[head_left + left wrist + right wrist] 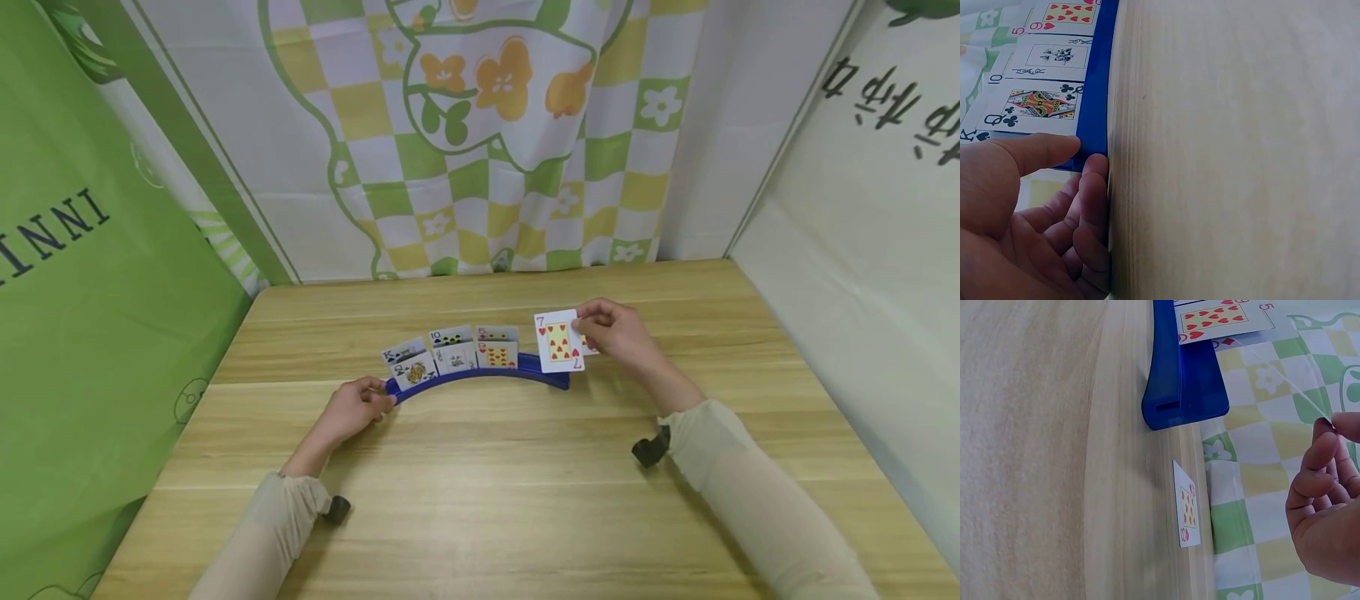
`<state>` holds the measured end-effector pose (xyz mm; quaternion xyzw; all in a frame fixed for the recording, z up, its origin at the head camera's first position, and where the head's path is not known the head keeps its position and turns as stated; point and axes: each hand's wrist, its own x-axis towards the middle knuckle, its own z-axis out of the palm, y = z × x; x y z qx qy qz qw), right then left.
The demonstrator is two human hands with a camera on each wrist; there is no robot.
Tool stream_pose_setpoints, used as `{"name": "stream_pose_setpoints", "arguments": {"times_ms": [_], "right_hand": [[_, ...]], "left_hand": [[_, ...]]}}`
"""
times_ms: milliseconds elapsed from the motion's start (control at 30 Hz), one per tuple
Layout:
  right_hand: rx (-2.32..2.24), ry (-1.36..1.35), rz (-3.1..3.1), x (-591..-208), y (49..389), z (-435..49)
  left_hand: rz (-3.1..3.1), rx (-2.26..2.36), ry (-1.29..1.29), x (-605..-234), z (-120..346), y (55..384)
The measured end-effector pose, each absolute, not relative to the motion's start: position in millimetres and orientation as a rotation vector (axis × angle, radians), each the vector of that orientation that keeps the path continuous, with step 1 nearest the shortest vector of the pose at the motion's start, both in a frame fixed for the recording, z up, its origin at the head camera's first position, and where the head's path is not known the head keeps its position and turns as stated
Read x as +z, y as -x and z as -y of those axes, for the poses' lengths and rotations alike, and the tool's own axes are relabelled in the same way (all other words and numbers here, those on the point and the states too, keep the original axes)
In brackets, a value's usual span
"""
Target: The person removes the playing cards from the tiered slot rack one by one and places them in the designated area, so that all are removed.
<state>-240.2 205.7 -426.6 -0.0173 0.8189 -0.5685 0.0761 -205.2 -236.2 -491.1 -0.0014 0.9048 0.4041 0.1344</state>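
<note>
A curved blue card holder (465, 375) stands on the table with two rows of playing cards. In front are a queen of clubs (1041, 104), a joker (1054, 57) and a nine of hearts (498, 356). Behind them show a king (405, 350), a ten (451, 337) and a five of diamonds (498, 333). My left hand (356, 410) grips the holder's left end between thumb and fingers. By its right edge, my right hand (611, 333) pinches a seven of hearts (557, 342), which overlaps the holder's right end in the head view.
An eight of hearts (1186, 506) lies on the wooden table (510, 500) past the holder's right end, partly hidden by my right hand in the head view. A patterned curtain (510, 208) hangs behind the table, with a green panel (112, 333) at the left.
</note>
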Motion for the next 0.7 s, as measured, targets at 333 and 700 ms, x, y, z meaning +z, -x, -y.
{"name": "stream_pose_setpoints", "arguments": {"times_ms": [333, 700], "right_hand": [[-1.721, 0.016, -2.441, -426, 246, -212], [-1.782, -0.03, -2.421, -430, 252, -220]], "left_hand": [[-2.612, 1.175, 0.002, -493, 238, 205], [-2.619, 1.173, -0.006, -493, 237, 206]]}}
